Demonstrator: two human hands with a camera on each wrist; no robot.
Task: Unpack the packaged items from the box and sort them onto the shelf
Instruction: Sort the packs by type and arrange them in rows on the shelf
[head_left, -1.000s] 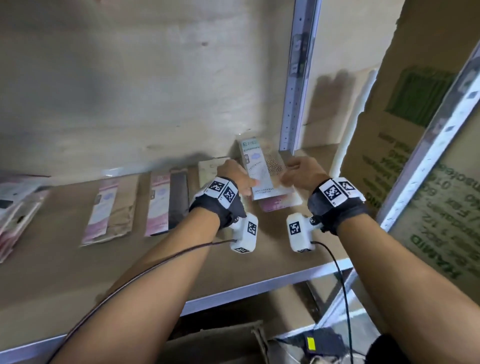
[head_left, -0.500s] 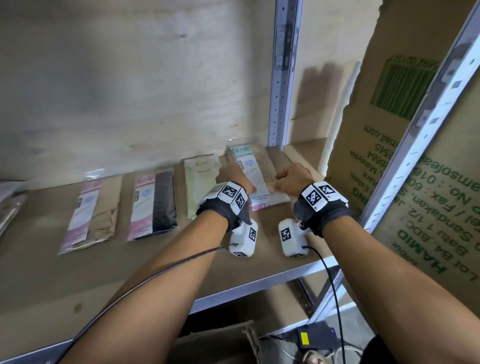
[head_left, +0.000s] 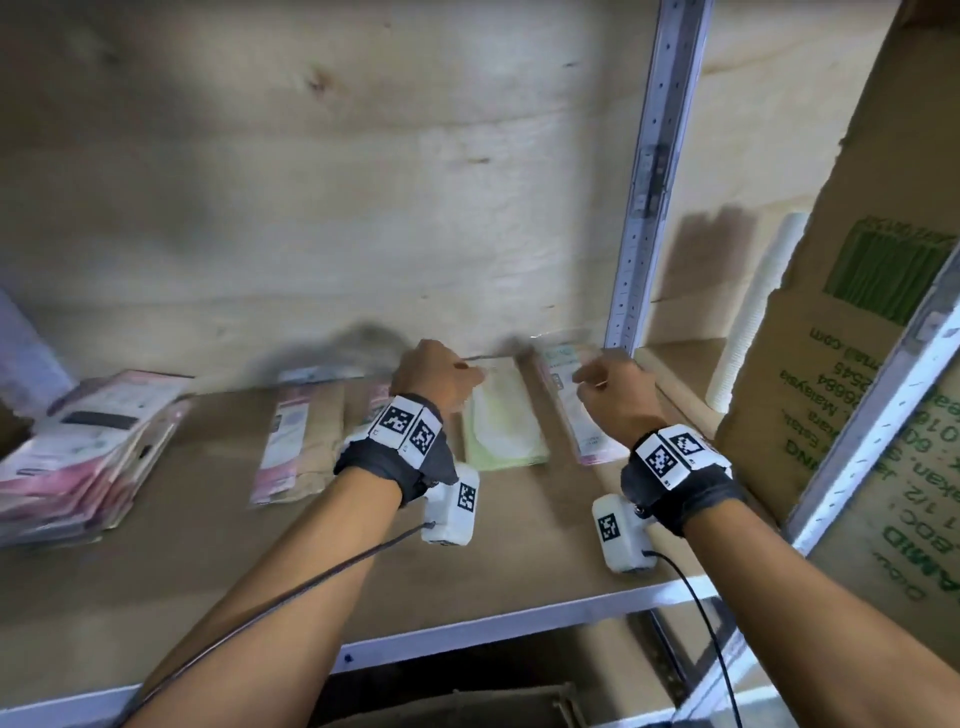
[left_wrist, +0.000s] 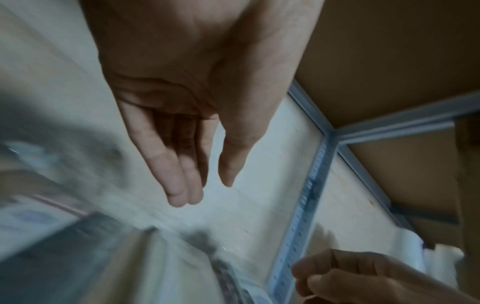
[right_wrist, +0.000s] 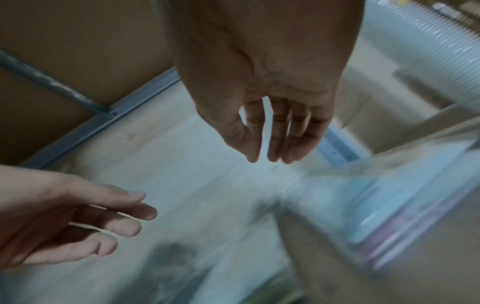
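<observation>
Packaged items lie flat in a row on the brown board shelf (head_left: 519, 571), seen from the head view. Taking the grey perforated metal upright (head_left: 654, 171) as landmark: a clear flat packet with a pale blue and pink card (head_left: 576, 415) lies just left of its foot, a pale green flat packet (head_left: 501, 426) lies next to the left, then a pink and tan flat packet (head_left: 301, 441), and far to the left a loose heap of pink and white packets (head_left: 88, 447). One more packet between the green and the tan one is mostly hidden behind the left wrist. Right of the upright stands a brown cardboard box with green print (head_left: 852, 364), with a white ribbed roll (head_left: 753, 322) between it and the upright. The left hand (head_left: 436, 376) hovers above the green packet and the right hand (head_left: 615, 389) above the blue and pink one; neither holds anything.

From the left wrist view, the left hand (left_wrist: 187, 102) shows straight, relaxed fingers (left_wrist: 171, 174) with nothing in them, the upright (left_wrist: 303, 205) to its right and the right hand (left_wrist: 363, 275) low beside it. The packets below are blurred.

From the right wrist view, the right hand (right_wrist: 262, 82) hangs with loosely extended fingers (right_wrist: 278, 139), empty; the left hand (right_wrist: 64, 216) is spread and empty too. The blue and pink packet (right_wrist: 389, 216) is a blur at lower right.
</observation>
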